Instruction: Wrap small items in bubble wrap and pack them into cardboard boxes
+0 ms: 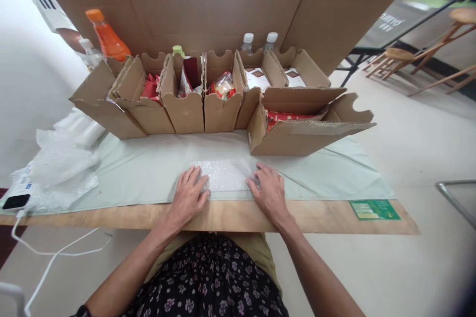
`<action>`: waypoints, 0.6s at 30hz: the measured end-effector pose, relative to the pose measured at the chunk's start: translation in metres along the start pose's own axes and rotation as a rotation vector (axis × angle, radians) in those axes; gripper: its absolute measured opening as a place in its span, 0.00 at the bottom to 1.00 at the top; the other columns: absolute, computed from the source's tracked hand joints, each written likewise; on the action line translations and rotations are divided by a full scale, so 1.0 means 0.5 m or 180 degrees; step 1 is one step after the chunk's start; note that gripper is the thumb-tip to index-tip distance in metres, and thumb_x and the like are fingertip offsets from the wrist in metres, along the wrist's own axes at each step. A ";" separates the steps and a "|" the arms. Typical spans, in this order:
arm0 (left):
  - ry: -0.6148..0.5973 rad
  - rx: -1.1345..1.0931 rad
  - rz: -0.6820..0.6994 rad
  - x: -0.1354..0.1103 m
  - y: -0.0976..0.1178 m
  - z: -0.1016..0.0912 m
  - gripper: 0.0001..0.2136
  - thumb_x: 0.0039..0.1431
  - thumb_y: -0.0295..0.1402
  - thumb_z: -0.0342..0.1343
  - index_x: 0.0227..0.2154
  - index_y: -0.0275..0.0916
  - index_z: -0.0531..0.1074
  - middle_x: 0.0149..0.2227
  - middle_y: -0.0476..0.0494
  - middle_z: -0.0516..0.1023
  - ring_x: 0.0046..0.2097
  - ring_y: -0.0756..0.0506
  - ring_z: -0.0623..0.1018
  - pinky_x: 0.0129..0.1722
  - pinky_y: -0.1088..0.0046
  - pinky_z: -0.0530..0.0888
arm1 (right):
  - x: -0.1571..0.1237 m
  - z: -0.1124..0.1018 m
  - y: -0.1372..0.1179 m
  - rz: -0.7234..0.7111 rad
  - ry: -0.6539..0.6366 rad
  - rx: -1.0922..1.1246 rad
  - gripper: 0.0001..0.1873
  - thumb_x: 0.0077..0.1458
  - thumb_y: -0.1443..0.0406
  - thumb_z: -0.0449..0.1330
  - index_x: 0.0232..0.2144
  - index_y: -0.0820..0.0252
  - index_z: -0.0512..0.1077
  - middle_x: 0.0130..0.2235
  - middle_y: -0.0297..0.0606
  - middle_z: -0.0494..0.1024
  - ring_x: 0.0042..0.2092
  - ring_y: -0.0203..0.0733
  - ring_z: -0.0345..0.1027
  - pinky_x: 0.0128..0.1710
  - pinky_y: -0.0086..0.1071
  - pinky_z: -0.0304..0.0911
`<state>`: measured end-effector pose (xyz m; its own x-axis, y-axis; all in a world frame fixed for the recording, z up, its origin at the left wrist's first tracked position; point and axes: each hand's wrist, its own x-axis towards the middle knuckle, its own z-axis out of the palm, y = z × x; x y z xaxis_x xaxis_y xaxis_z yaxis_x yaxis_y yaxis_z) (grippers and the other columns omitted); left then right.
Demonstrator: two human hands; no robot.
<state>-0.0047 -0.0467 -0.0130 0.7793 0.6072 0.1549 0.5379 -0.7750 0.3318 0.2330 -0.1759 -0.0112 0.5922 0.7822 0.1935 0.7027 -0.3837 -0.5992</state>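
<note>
"Bubble wrap (pixel 225 176): where did it lie?"

"On the pale green cloth (pixel 141 166), nearer than the right-hand cardboard bin (pixel 286 142), between two hands."

"How were they?"

"The left hand (pixel 188 194) lay flat on its left end, fingers (pixel 192 174) slightly parted; the right hand (pixel 269 193) curved at its right end, pinching or not, I couldn't tell."

"Risk?"

"Uneven pulling might have skewed it."

Saw a white wall (pixel 22 84) on the left, brightly lit toward its upper corner. Found a tall cardboard panel (pixel 223 5) rising at the back of a wooden table (pixel 316 216). Noticed a pale, smooth floor (pixel 405 133) spreading to the right, with a low wooden stool (pixel 399 54), a second stool (pixel 464 15), a black frame (pixel 366 51) and a bent metal tube (pixel 455 183).
</note>
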 end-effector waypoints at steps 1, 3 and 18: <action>-0.0009 0.0012 0.0016 -0.004 0.001 -0.001 0.18 0.66 0.32 0.53 0.57 0.38 0.73 0.67 0.29 0.68 0.70 0.29 0.64 0.66 0.42 0.65 | -0.002 0.002 -0.004 0.0070 -0.0010 0.0193 0.12 0.60 0.56 0.58 0.33 0.57 0.73 0.53 0.51 0.80 0.54 0.60 0.71 0.55 0.54 0.62; -0.0003 0.0037 0.0062 -0.012 0.005 -0.003 0.21 0.64 0.34 0.57 0.60 0.38 0.71 0.68 0.27 0.65 0.70 0.28 0.63 0.67 0.41 0.64 | -0.014 -0.002 -0.009 0.0227 0.0018 0.0420 0.11 0.61 0.55 0.57 0.35 0.56 0.72 0.44 0.47 0.82 0.48 0.55 0.75 0.50 0.48 0.67; -0.0265 -0.0492 0.0724 0.044 0.068 -0.036 0.27 0.54 0.17 0.50 0.56 0.39 0.75 0.68 0.33 0.68 0.73 0.31 0.61 0.70 0.38 0.58 | -0.231 -0.015 -0.122 0.2637 -0.0135 0.3660 0.32 0.39 0.50 0.78 0.41 0.61 0.75 0.33 0.38 0.81 0.31 0.41 0.73 0.23 0.30 0.68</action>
<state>0.0250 -0.0563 0.0182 0.9015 0.3993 0.1666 0.2958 -0.8498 0.4363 0.1246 -0.2463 0.0088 0.6415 0.5533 -0.5313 -0.5569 -0.1404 -0.8186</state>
